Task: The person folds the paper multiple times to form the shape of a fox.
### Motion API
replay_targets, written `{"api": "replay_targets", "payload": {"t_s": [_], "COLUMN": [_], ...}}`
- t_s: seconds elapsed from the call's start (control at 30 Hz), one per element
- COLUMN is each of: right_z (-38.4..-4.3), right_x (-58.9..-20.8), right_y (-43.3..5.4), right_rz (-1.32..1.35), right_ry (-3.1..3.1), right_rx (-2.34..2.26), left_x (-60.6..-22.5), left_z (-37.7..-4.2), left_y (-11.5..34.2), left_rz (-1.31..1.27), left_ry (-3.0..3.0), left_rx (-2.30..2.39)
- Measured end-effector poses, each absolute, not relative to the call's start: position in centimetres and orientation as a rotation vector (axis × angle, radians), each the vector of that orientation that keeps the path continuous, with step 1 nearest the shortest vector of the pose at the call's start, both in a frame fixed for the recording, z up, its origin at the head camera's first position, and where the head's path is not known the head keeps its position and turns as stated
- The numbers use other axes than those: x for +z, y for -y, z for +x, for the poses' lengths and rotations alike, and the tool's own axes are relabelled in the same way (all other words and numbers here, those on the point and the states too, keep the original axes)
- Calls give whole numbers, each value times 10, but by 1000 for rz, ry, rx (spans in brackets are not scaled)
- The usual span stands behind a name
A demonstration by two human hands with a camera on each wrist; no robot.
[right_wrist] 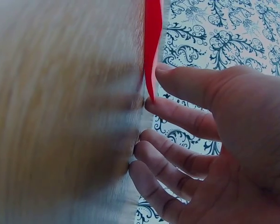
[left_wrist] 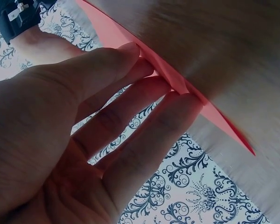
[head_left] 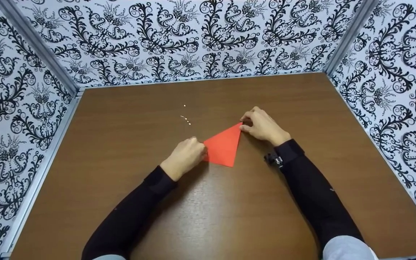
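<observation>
A folded sheet of red paper (head_left: 224,147) lies on the brown table between the two hands, with a corner pointing up and right in the head view. My left hand (head_left: 187,154) pinches its left part, thumb on one side and fingertips at the edge; the left wrist view shows the paper (left_wrist: 224,122) seen nearly edge-on, its layers slightly parted. At the upper right corner my right hand (head_left: 264,126) holds the paper's tip between thumb and index finger. In the right wrist view the other fingers (right_wrist: 154,186) are spread against the tabletop.
Several small pale specks (head_left: 185,118) show on the table (head_left: 139,108) beyond the left hand. Walls with black and white scroll patterns (head_left: 179,39) close off the back and both sides. A dark device (head_left: 273,159) sits at the right wrist.
</observation>
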State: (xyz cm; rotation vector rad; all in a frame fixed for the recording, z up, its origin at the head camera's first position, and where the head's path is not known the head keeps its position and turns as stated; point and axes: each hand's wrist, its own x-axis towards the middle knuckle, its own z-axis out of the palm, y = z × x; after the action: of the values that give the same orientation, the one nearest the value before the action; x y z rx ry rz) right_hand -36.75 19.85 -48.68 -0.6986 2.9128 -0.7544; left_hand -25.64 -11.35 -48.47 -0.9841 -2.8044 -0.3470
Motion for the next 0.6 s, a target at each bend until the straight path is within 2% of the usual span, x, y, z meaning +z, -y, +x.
{"api": "replay_targets", "payload": {"t_s": [0.6], "right_z": [-367], "right_x": [-483], "right_y": [-194], "right_rz": [-656], "right_ry": [-2881], "right_rx": [-1006], "left_x": [-488], "left_z": [-257], "left_y": [115], "left_rz": [-999], "left_ry": [2739], "left_rx": [-347]}}
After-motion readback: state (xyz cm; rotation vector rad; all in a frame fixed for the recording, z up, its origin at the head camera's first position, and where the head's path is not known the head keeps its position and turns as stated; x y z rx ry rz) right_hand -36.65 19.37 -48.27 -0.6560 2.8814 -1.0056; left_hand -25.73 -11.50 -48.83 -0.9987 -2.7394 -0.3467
